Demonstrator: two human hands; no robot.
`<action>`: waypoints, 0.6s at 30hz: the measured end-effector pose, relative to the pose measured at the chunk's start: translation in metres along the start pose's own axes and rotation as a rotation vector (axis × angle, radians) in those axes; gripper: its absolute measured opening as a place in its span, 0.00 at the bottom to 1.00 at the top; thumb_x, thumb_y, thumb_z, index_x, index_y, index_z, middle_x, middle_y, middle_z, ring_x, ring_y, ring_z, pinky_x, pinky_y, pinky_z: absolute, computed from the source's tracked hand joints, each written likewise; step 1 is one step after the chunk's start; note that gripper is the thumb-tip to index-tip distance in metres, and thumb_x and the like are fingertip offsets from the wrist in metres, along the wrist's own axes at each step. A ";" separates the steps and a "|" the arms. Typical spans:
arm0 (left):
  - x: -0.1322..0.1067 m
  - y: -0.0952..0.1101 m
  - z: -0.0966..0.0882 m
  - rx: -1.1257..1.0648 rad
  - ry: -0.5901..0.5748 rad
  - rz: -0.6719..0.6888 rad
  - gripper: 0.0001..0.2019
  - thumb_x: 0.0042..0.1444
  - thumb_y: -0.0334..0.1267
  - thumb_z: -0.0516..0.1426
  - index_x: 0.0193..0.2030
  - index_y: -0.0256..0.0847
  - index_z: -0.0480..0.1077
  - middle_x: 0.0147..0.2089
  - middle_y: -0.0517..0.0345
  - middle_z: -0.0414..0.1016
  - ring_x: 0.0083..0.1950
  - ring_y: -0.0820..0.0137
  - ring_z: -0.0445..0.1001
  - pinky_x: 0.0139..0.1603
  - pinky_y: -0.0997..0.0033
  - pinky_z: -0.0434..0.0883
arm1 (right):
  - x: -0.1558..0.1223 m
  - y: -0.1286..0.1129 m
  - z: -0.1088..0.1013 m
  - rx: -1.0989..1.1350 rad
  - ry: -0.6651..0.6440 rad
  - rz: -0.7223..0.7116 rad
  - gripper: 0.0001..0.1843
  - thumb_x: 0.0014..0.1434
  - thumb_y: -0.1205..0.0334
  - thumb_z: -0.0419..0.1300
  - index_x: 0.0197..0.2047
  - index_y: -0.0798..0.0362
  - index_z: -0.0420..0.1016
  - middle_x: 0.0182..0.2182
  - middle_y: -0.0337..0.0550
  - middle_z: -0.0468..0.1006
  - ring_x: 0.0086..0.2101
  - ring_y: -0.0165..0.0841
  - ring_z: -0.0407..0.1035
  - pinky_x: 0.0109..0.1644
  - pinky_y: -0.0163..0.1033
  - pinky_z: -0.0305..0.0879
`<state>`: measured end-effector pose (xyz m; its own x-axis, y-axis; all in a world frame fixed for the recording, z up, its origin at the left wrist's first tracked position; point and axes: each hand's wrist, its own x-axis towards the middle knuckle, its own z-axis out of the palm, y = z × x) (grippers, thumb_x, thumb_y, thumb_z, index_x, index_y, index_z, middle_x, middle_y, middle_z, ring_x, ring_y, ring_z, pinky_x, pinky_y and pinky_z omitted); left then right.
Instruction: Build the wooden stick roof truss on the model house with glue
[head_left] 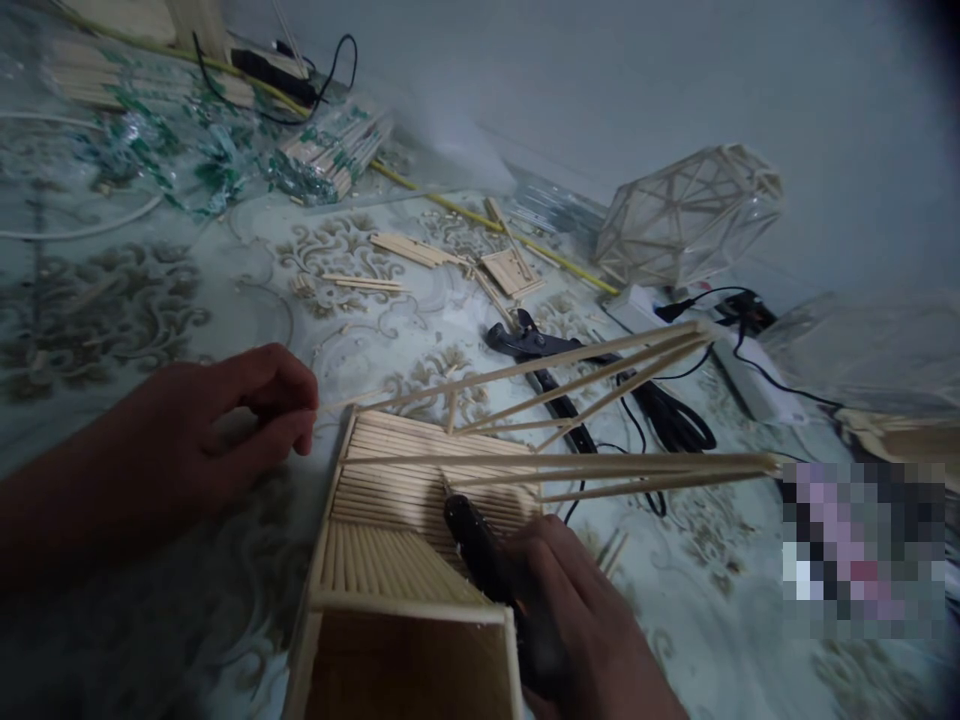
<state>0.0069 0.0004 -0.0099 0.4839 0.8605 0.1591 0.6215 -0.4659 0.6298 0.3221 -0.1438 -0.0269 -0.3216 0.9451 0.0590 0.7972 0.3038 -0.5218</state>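
Note:
In my right hand (577, 610) is a black hot glue gun (480, 540), its nozzle pointing at the stick-covered slope of a small wooden model (405, 570). The model is built of thin round sticks laid side by side, with a dark square opening at the near end. Long stick struts (600, 465) reach out from it to the right and meet in points. Left of the model, my left hand (255, 420) is closed in a pinch. A thin pale strand runs from its fingertips toward the model's corner; whether the fingers hold it is unclear.
Behind the model lie black cutters (540, 345), a coiled black cable (675, 415) and loose sticks (412, 250). A white power strip (757, 375) is at right, near a faceted stick frame (690, 215). Plastic-wrapped stick bundles (330, 150) and a yellow cord (450, 205) lie farther back.

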 end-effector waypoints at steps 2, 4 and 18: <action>0.000 -0.001 -0.001 0.008 -0.031 0.010 0.06 0.65 0.44 0.58 0.41 0.47 0.74 0.30 0.71 0.82 0.27 0.75 0.78 0.29 0.81 0.68 | 0.000 0.000 0.000 0.002 0.000 0.006 0.26 0.52 0.79 0.58 0.52 0.49 0.68 0.45 0.51 0.78 0.47 0.47 0.74 0.49 0.51 0.74; -0.001 -0.002 -0.002 0.007 -0.032 0.001 0.06 0.66 0.44 0.58 0.42 0.47 0.74 0.31 0.69 0.83 0.27 0.74 0.78 0.26 0.82 0.67 | -0.001 -0.001 -0.001 0.010 -0.009 0.014 0.26 0.52 0.79 0.59 0.52 0.49 0.68 0.45 0.51 0.78 0.47 0.48 0.74 0.48 0.50 0.75; -0.009 -0.010 -0.018 0.056 0.162 -0.106 0.10 0.62 0.50 0.65 0.40 0.47 0.78 0.32 0.74 0.80 0.32 0.75 0.77 0.36 0.79 0.71 | 0.001 -0.008 -0.023 0.167 -0.036 0.112 0.09 0.68 0.72 0.56 0.45 0.48 0.70 0.39 0.43 0.77 0.37 0.35 0.75 0.40 0.37 0.75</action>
<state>-0.0146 0.0014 -0.0045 0.3113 0.9252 0.2172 0.6994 -0.3778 0.6067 0.3274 -0.1428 -0.0027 -0.2565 0.9659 -0.0365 0.7341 0.1702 -0.6573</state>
